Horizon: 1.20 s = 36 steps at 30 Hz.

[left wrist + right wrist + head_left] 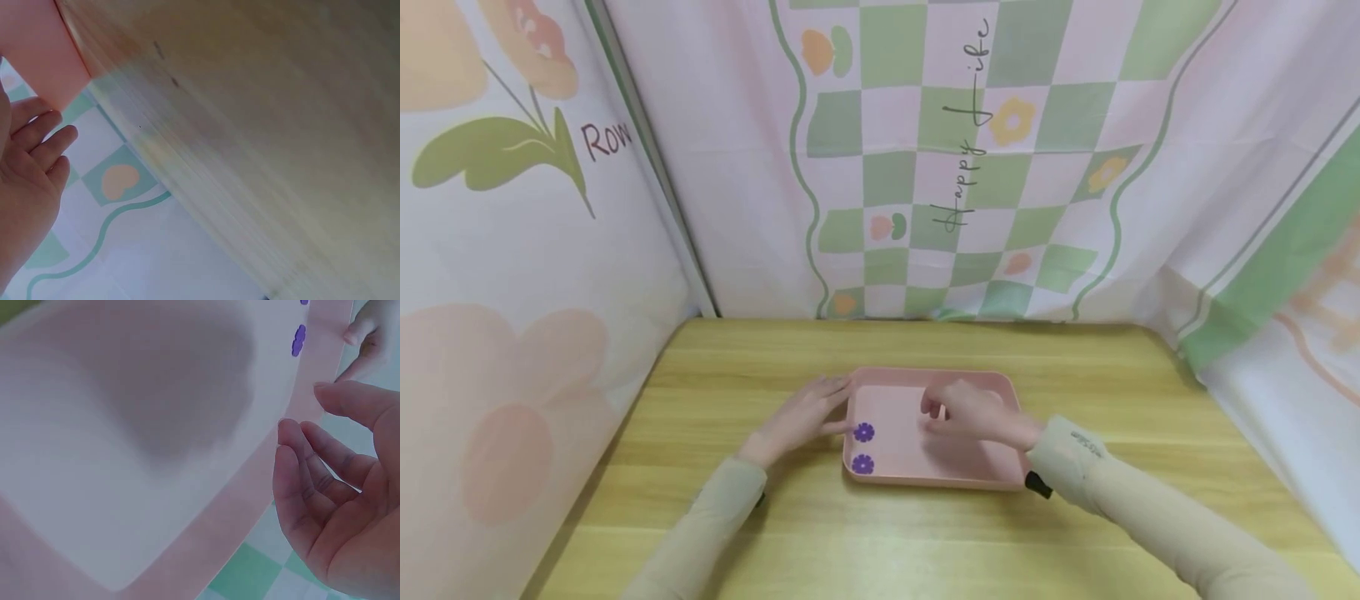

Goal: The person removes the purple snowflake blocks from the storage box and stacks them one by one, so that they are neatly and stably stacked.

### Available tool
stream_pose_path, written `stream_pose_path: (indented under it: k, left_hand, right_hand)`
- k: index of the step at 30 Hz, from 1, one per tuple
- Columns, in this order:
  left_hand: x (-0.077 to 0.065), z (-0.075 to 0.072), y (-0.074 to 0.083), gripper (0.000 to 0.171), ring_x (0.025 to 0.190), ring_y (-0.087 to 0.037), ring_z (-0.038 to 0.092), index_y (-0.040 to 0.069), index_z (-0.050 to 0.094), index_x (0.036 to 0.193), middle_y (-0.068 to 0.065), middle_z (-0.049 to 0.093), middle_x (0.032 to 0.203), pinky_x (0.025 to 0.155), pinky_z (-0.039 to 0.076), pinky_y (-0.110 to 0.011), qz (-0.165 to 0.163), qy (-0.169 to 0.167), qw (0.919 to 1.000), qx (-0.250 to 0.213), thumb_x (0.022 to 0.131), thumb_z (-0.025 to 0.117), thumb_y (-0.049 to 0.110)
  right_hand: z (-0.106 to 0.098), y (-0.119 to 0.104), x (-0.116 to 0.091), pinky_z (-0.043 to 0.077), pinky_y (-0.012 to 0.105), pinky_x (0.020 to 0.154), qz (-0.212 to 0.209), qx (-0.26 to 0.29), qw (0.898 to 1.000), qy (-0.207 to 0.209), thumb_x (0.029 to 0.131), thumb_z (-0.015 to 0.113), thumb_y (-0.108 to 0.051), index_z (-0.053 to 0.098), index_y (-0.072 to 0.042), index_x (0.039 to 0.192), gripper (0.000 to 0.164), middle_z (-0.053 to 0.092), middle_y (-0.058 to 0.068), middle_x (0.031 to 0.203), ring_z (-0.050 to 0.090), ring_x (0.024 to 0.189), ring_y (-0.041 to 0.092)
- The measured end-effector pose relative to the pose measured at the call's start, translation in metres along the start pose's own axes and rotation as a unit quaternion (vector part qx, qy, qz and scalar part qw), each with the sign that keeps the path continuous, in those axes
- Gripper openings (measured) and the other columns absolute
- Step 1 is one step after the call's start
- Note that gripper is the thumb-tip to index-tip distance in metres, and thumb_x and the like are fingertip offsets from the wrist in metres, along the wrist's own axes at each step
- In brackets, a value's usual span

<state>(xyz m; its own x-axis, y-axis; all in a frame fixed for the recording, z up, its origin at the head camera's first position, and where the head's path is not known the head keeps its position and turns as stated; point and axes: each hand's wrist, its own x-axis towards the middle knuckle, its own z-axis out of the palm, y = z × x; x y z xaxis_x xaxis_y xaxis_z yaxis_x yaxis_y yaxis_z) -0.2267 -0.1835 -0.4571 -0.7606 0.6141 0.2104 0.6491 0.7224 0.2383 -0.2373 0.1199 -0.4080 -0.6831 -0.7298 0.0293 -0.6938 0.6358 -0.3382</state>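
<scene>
A shallow pink tray [925, 482] lies on the wooden table. Two purple flower-shaped pieces [863, 464] sit inside it along the left side, one nearer the front than the other. My left hand [801, 417] touches the tray's left edge with its fingers extended, the thumb close to the farther flower piece. Over the middle of the tray hovers my right hand [973, 412], casting a shadow on the tray floor. In the right wrist view, the right hand [337, 494] has loosely bent fingers, with the thumb apart from them and nothing between.
The wooden table [760, 542] extends around the tray on all sides. A curtain [955, 167] with green checks and lettering hangs behind the table's back edge. More printed cloth [512, 350] hangs at the left. A black strap end [1038, 484] shows under the right sleeve.
</scene>
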Motion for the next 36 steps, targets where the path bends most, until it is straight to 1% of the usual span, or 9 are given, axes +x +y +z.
stream_pose_path:
  k: [5,7,14,20,29,32,36]
  left_hand:
    - [-0.001,-0.001,0.002,0.071,0.140,-0.041,0.045,-0.001,0.045,0.145,-0.021,0.044,0.152,0.121,0.030,-0.058,-0.007,-0.007,0.9999,-0.006,0.092,0.067,0.041]
    - [-0.001,-0.002,0.002,0.071,0.140,-0.041,0.044,0.000,0.045,0.145,-0.021,0.043,0.153,0.122,0.030,-0.058,-0.008,-0.009,0.9999,-0.008,0.092,0.067,0.041]
    - [-0.002,-0.003,0.002,0.069,0.140,-0.041,0.045,-0.001,0.046,0.144,-0.022,0.044,0.153,0.121,0.031,-0.059,-0.007,-0.007,0.9999,-0.006,0.092,0.068,0.039]
    - [-0.001,-0.002,0.001,0.069,0.141,-0.041,0.044,0.000,0.045,0.145,-0.021,0.044,0.153,0.121,0.031,-0.058,-0.013,-0.013,0.9998,-0.005,0.092,0.067,0.039]
    - [0.000,-0.002,0.001,0.071,0.143,-0.039,0.042,0.002,0.043,0.147,-0.019,0.041,0.155,0.122,0.029,-0.059,-0.021,-0.022,0.9995,-0.013,0.093,0.065,0.042]
    - [0.000,-0.002,0.001,0.071,0.144,-0.038,0.040,0.004,0.042,0.148,-0.018,0.040,0.156,0.123,0.028,-0.058,-0.026,-0.028,0.9991,-0.015,0.094,0.064,0.044]
    - [0.001,-0.001,0.000,0.071,0.144,-0.038,0.041,0.004,0.041,0.148,-0.017,0.039,0.157,0.123,0.027,-0.057,-0.025,-0.028,0.9991,-0.018,0.094,0.064,0.044]
  right_hand:
    - [0.006,-0.007,0.009,0.056,0.021,0.069,0.011,0.005,1.000,-0.019,0.089,0.071,-0.016,0.071,-0.008,0.098,0.012,0.074,0.004,0.093,0.069,0.082,0.017]
    - [0.008,-0.010,0.013,0.056,0.021,0.069,0.010,0.009,1.000,-0.022,0.089,0.070,-0.016,0.071,-0.008,0.098,0.012,0.074,0.004,0.092,0.069,0.082,0.017]
    - [0.014,-0.017,0.028,0.057,0.020,0.069,-0.014,0.004,1.000,-0.023,0.088,0.070,-0.016,0.071,-0.007,0.098,0.013,0.074,0.005,0.091,0.069,0.080,0.017]
    - [0.019,-0.023,0.042,0.057,0.021,0.071,-0.010,0.011,0.999,-0.040,0.089,0.071,-0.016,0.071,-0.007,0.101,0.016,0.075,0.006,0.094,0.070,0.083,0.017]
    - [0.023,-0.032,0.052,0.059,0.025,0.076,-0.008,0.018,0.998,-0.054,0.086,0.073,-0.011,0.071,-0.006,0.102,0.017,0.075,0.007,0.095,0.069,0.085,0.018]
    - [0.026,-0.032,0.056,0.059,0.025,0.077,-0.008,0.012,0.998,-0.060,0.085,0.074,-0.012,0.071,-0.007,0.102,0.018,0.074,0.006,0.095,0.068,0.085,0.017]
    - [0.028,-0.031,0.061,0.059,0.025,0.077,-0.013,0.005,0.998,-0.064,0.085,0.074,-0.011,0.070,-0.008,0.102,0.018,0.074,0.005,0.094,0.068,0.083,0.015]
